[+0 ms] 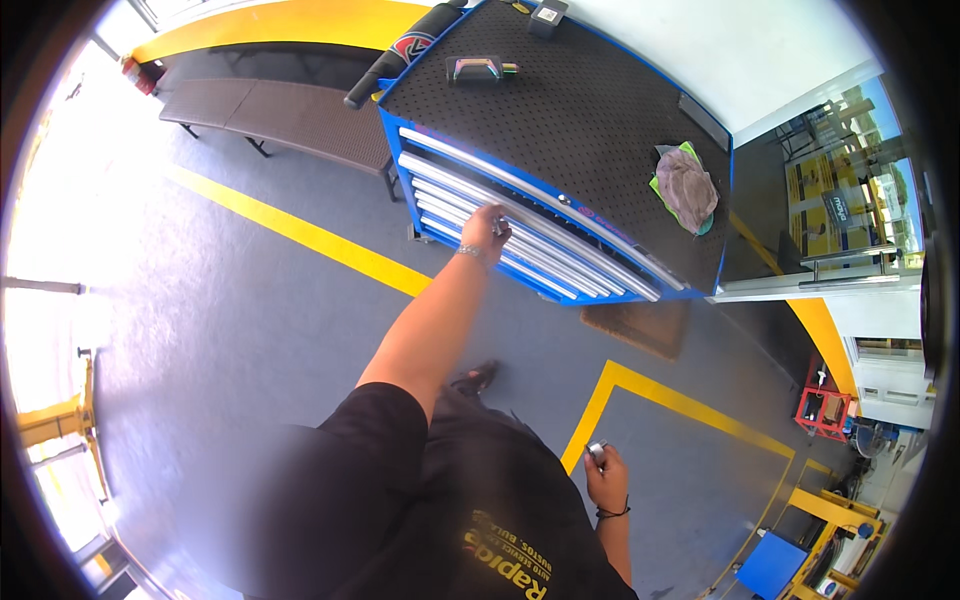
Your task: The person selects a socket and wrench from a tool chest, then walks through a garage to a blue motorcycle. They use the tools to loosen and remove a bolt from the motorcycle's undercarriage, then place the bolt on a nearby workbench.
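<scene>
My left hand (483, 236), with a metal-banded watch at its wrist, reaches out to the front of a blue tool cabinet (390, 150). Its fingers curl at the silver drawer handle (572, 240) of an upper drawer, which stands slightly out with a dark gap above it. A small shiny glint shows at those fingers; I cannot make out what it is. Lower and to the right, near my body, my right hand (608, 486) is closed around a small silver metal piece that looks like a socket (596, 452). A dark cord circles that wrist.
On the cabinet's black perforated top lie a crumpled grey cloth (686, 188), a dark handled tool (480, 69) and a small dark box (546, 18). A long brown bench (290, 115) stands left of it. A brown mat (640, 328) and a glass door (820, 190) are to the right.
</scene>
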### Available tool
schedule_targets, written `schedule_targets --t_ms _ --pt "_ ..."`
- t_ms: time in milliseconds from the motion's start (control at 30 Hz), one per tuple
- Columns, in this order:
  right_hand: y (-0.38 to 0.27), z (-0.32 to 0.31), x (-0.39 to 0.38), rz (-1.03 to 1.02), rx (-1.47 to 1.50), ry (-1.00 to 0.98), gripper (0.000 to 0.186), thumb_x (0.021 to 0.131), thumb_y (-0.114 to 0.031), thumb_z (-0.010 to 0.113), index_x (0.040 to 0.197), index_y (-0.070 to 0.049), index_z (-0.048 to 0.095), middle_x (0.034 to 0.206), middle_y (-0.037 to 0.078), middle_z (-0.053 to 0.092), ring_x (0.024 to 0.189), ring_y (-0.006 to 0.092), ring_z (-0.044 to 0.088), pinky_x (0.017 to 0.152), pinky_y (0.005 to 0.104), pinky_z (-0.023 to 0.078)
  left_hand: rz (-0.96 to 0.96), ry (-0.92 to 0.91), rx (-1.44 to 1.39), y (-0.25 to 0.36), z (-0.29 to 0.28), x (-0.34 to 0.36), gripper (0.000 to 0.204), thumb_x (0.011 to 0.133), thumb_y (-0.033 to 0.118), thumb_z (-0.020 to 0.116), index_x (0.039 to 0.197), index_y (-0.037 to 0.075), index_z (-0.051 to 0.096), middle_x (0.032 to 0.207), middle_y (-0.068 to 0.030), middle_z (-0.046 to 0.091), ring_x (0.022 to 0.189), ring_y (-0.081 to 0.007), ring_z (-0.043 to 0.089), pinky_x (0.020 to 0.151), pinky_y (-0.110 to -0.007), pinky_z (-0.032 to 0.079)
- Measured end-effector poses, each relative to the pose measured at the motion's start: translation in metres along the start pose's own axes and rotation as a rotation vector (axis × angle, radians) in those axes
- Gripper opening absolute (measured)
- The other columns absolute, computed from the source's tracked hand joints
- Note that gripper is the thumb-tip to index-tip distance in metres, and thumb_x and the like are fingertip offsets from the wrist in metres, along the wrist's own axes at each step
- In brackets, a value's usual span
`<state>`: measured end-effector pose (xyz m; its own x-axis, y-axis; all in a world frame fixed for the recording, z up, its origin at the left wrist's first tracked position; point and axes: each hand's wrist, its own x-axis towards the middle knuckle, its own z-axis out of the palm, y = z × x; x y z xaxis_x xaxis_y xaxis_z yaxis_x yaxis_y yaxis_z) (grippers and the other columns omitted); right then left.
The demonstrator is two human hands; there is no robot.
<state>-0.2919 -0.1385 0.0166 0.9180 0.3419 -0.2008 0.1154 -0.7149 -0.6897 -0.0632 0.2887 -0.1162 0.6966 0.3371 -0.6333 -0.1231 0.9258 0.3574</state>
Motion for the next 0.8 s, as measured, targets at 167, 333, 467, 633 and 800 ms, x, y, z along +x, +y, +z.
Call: schedule_targets --t_ms 167,333,467,633,800 --pt "-0.005 0.006 0.021 -0.068 0.018 0.055 0.019 0.081 -0.006 0.066 0.099 0.000 0.066 0.083 0.013 0.062 0.069 0.0252 0.062 0.064 0.0306 0.049 0.053 0.019 0.138 0.001 -0.041 -0.062 0.008 0.087 0.007 0.059 0.094 0.004 0.058 0.082 -0.0048 0.057 0.071 -0.0154 0.055 0.065 -0.032 0.048" --pt "-0.021 0.026 0.053 0.043 0.108 0.063 0.041 0.082 -0.006 0.065 0.122 -0.005 0.059 0.078 0.014 0.064 0.065 0.0270 0.063 0.061 0.0316 0.050 0.052 0.065 0.552 0.014 -0.123 -0.153 0.011 0.088 0.007 0.063 0.098 0.006 0.059 0.082 -0.0019 0.060 0.072 -0.0115 0.058 0.064 -0.029 0.049" --pt "-0.036 0.039 0.077 0.029 0.065 0.101 0.050 0.087 -0.012 0.065 0.134 -0.005 0.049 0.075 0.010 0.063 0.065 0.0157 0.059 0.065 0.0287 0.049 0.123 0.039 0.913 0.053 -0.133 -0.204 0.011 0.088 0.006 0.064 0.098 0.004 0.062 0.078 -0.0001 0.061 0.070 -0.0077 0.058 0.063 -0.025 0.049" --pt "-0.024 0.067 0.077 0.021 -0.050 0.146 0.040 0.084 -0.018 0.065 0.122 -0.007 0.059 0.077 0.019 0.066 0.070 0.0377 0.066 0.061 0.0407 0.051 0.523 0.049 1.366 0.111 -0.131 -0.218 0.010 0.087 0.008 0.065 0.095 0.002 0.065 0.077 -0.0006 0.063 0.070 -0.0083 0.056 0.065 -0.026 0.048" --pt "-0.024 0.083 0.040 0.085 -0.065 0.177 0.028 0.083 -0.019 0.066 0.106 -0.004 0.067 0.075 0.022 0.065 0.071 0.0390 0.066 0.060 0.0410 0.051 0.784 -0.124 1.665 0.135 -0.135 -0.208 0.010 0.081 0.005 0.064 0.091 0.003 0.067 0.089 -0.0124 0.064 0.081 -0.0289 0.063 0.073 -0.036 0.051"
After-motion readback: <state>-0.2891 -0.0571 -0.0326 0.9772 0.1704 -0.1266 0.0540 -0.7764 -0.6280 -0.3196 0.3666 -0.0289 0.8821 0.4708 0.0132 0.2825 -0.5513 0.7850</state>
